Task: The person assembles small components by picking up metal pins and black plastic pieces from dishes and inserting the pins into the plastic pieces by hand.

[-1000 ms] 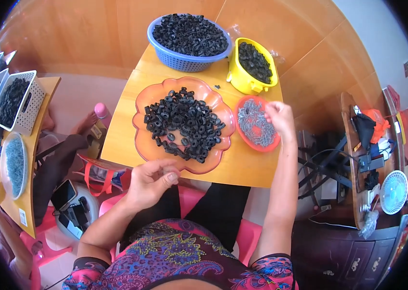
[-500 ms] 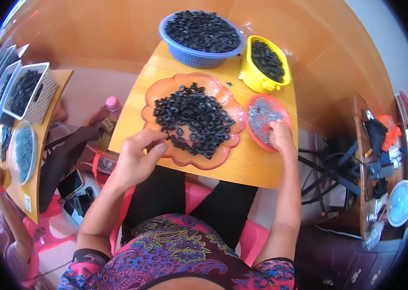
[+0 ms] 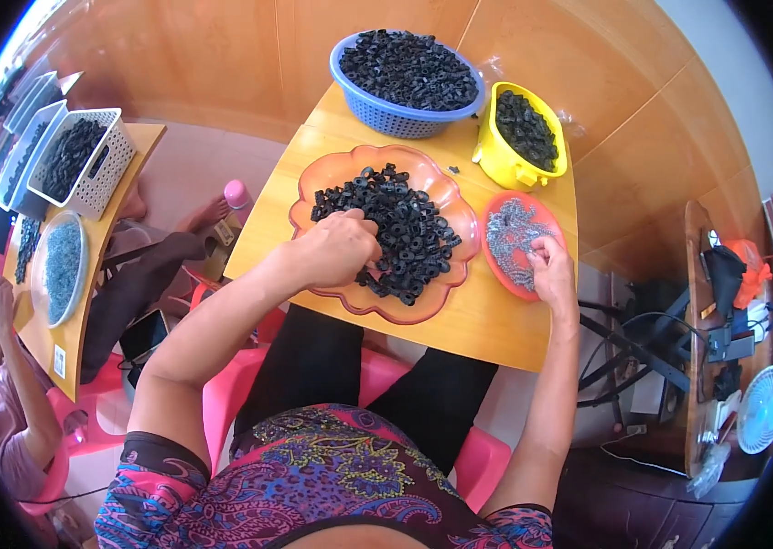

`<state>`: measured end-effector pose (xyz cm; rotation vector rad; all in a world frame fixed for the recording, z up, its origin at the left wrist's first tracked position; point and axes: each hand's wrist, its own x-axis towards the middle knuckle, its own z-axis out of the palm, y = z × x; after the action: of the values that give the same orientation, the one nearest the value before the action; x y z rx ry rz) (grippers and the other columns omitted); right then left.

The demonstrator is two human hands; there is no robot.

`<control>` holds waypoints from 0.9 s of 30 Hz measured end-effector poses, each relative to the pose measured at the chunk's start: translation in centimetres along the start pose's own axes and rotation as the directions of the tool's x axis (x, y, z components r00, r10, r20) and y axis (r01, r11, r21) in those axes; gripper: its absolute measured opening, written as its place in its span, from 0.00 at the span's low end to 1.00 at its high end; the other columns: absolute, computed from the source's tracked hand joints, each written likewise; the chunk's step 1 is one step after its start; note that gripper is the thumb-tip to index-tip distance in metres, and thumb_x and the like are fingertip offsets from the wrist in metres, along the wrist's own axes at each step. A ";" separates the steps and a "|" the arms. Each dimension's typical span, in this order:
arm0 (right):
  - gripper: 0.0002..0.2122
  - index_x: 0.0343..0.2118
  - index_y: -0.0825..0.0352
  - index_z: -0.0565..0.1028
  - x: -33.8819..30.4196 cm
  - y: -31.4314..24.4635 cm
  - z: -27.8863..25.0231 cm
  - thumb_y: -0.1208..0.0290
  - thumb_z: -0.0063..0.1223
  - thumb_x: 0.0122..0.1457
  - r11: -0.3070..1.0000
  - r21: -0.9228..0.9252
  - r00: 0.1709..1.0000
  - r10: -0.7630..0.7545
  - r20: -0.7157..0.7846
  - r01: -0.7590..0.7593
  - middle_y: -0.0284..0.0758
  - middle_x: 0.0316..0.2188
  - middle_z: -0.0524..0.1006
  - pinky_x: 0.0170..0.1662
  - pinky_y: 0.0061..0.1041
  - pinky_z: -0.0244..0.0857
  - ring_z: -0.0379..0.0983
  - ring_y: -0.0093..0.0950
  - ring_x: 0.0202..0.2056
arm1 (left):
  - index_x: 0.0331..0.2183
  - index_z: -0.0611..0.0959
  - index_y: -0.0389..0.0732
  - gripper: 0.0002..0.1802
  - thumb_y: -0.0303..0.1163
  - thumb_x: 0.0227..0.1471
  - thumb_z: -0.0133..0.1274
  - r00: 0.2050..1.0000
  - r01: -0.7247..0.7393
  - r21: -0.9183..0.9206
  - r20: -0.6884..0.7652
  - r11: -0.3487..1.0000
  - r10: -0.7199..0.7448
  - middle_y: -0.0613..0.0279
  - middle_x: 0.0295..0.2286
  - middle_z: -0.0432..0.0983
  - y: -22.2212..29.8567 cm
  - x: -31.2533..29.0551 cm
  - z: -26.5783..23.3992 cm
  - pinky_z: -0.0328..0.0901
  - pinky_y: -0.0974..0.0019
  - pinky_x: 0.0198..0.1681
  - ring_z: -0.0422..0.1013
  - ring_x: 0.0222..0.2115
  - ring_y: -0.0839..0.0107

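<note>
- At the far left, a side tabletop (image 3: 101,242) is crowded with a white perforated basket (image 3: 94,197) of black pieces and an oval dish (image 3: 84,261) of bluish-grey bits; beside it another person's hand (image 3: 0,297) is seen.
- Between the tables, a pink-topped object (image 3: 236,193) is seen near another person's bare foot (image 3: 208,215).
- Behind, the room is closed off by a wood-panelled wall (image 3: 222,73).
- On the main yellow-wood tabletop (image 3: 268,220), an orange scalloped tray (image 3: 446,201) is heaped with black ring-like pieces (image 3: 405,238).
- Over that heap's left side, the left grip (image 3: 341,247) is curled downward; whether a piece is grasped cannot be told.
- At the back edge, a blue basket (image 3: 396,121) and, to its right, a yellow basket (image 3: 496,160) are filled with black pieces.
- Nearer, a red dish (image 3: 501,265) is strewn with small metallic pieces (image 3: 510,229); above them the right grip (image 3: 553,270) is bent, fingertips drawn together, any held piece too small to tell.
- Farther right, a brown tabletop (image 3: 697,302) is cluttered beside an orange bag (image 3: 752,274) and a pale fan (image 3: 763,409).
</note>
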<state>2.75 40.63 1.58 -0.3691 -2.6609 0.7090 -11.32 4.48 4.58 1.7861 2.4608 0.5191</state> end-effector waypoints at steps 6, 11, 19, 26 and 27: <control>0.05 0.35 0.71 0.74 -0.7 -0.9 -0.8 0.80 0.48 0.57 0.852 0.430 0.953 0.246 0.176 -0.299 0.32 0.25 0.75 0.24 0.16 0.64 0.69 0.17 0.23 | 0.21 0.83 0.38 0.07 0.30 0.34 0.58 0.999 0.013 0.127 0.050 0.992 -0.019 0.54 0.27 0.75 -1.2 1.2 2.0 0.68 0.60 0.39 0.71 0.35 0.57; 0.06 0.37 0.71 0.74 -1.5 -1.6 -1.8 0.79 0.49 0.57 0.683 0.653 0.944 0.248 0.216 -0.329 0.34 0.26 0.77 0.24 0.15 0.65 0.70 0.17 0.22 | 0.24 0.83 0.39 0.07 0.27 0.34 0.57 0.999 0.029 0.110 0.031 0.994 -0.033 0.55 0.28 0.73 -1.0 1.0 2.3 0.66 0.61 0.40 0.70 0.35 0.58; 0.05 0.32 0.72 0.75 -5.9 -7.5 0.3 0.80 0.53 0.51 0.978 0.206 0.971 -0.076 0.224 0.029 0.42 0.24 0.77 0.29 0.28 0.67 0.75 0.35 0.24 | 0.26 0.76 0.37 0.09 0.21 0.34 0.55 0.981 -0.031 -0.047 -0.191 0.998 0.021 0.55 0.26 0.70 0.3 -0.3 1.2 0.64 0.59 0.38 0.68 0.33 0.57; 0.13 0.40 0.72 0.73 -7.8 -7.4 3.2 0.78 0.54 0.49 0.999 0.046 0.981 -0.027 0.192 0.018 0.48 0.35 0.73 0.42 0.36 0.65 0.70 0.46 0.39 | 0.27 0.75 0.34 0.08 0.17 0.37 0.53 0.946 -0.009 -0.219 -0.317 0.976 -0.062 0.53 0.26 0.70 2.4 -2.4 0.4 0.65 0.57 0.35 0.68 0.30 0.53; 0.13 0.40 0.72 0.73 -7.9 -7.4 3.1 0.79 0.54 0.49 0.995 0.102 0.986 -0.004 0.169 -0.014 0.48 0.34 0.73 0.42 0.37 0.65 0.70 0.46 0.38 | 0.28 0.75 0.34 0.08 0.17 0.39 0.53 0.935 0.027 -0.309 -0.329 0.951 -0.134 0.53 0.26 0.70 2.4 -2.8 0.5 0.65 0.59 0.33 0.69 0.29 0.55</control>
<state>7.44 30.39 0.76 -0.3002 -2.7674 0.9119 -8.08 2.60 4.41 1.5751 2.4741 1.2231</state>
